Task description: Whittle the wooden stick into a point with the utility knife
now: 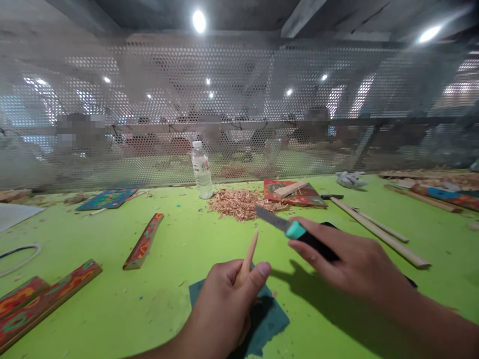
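Note:
My left hand (228,304) is closed round a pale wooden stick (249,257), whose tapered tip points up and away from me. Above and to the right, my right hand (352,259) grips a utility knife (314,239) with a black and turquoise handle. The knife's grey blade (271,218) points left, a little beyond the stick's tip and apart from it. Beneath my left hand lies a dark teal sheet (269,319), partly covered by the hand. A heap of wood shavings (239,203) lies farther back.
A water bottle (202,172) stands beside the shavings, before a perforated metal screen (160,104). Painted wooden strips (144,242) lie at left. At right are long wooden sticks (385,237), a painted board (314,198) and crumpled paper (351,179). Blurred people sit beyond the screen.

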Demonstrator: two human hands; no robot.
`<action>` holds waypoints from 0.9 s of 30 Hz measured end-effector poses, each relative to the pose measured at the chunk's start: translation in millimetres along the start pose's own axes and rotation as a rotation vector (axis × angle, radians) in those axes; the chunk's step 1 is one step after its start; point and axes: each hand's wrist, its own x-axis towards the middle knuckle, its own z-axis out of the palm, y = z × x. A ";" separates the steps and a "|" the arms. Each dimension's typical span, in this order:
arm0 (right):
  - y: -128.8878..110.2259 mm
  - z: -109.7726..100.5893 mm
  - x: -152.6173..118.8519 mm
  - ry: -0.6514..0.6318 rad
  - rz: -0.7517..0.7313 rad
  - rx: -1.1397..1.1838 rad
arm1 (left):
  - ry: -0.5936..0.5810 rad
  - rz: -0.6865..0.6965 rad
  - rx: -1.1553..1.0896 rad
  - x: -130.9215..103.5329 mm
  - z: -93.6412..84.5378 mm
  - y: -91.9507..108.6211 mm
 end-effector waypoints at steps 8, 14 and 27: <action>5.6 -7.7 5.8 -0.008 0.035 0.010 | -0.018 0.113 0.059 -5.6 -2.3 -1.7; 1.6 -5.1 7.6 -0.222 -0.085 0.134 | -0.074 0.094 -0.003 -7.4 -3.8 -2.6; -11.8 -5.1 0.5 -0.339 -0.205 0.114 | -0.029 0.079 0.046 -7.8 -1.1 0.5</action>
